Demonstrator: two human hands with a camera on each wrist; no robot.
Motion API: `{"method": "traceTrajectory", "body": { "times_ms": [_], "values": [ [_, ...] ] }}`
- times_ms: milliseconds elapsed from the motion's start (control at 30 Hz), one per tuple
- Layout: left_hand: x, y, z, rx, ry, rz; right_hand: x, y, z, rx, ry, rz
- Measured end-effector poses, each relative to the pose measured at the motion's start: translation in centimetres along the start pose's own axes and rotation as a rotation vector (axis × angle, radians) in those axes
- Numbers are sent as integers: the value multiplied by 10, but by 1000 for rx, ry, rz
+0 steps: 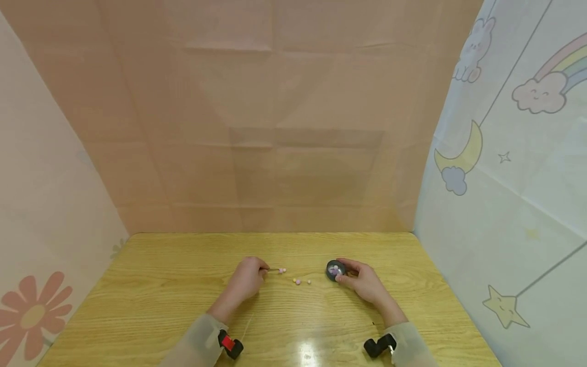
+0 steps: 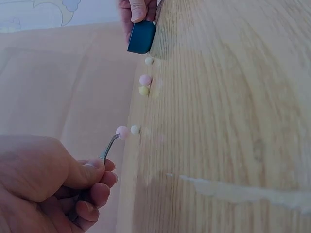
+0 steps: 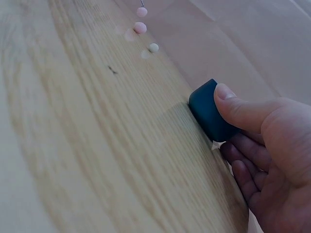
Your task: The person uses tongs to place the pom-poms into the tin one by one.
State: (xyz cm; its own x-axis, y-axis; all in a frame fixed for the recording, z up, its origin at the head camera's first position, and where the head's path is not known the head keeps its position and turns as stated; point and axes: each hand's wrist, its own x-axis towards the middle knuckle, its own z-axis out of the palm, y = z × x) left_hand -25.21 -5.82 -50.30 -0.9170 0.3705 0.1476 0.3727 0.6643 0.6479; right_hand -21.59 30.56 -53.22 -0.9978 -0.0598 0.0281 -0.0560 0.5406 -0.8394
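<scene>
My left hand (image 1: 247,278) pinches a pair of thin metal tweezers (image 2: 110,144), its bent tip right at a pink ball (image 2: 122,131). Close beside that ball is a whitish ball (image 2: 135,130). Further toward the right, a yellow ball (image 1: 294,280) and another pink ball (image 1: 298,282) lie side by side, with a second whitish ball (image 1: 309,282) a little apart. In my right hand (image 1: 367,283) is a small dark teal cup (image 3: 206,111), gripped between thumb and fingers. The head view shows it tilted, with several light balls (image 1: 336,270) inside.
A wood-grain table (image 1: 183,306) lies under both hands. At its back hangs a plain tan sheet (image 1: 275,178), and pale printed sheets (image 1: 527,204) flank the sides. Black wrist devices (image 1: 379,346) sit on both sleeves.
</scene>
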Motion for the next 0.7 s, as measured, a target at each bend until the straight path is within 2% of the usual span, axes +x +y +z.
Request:
{"method": "traceTrajectory", "body": {
  "times_ms": [467,700],
  "values": [
    [-2,2,4,-59,22,-23,0,1,0,-3,2,-2],
    [-2,1,4,-152,62,-34,0,2,1,10,-2,-10]
  ]
}}
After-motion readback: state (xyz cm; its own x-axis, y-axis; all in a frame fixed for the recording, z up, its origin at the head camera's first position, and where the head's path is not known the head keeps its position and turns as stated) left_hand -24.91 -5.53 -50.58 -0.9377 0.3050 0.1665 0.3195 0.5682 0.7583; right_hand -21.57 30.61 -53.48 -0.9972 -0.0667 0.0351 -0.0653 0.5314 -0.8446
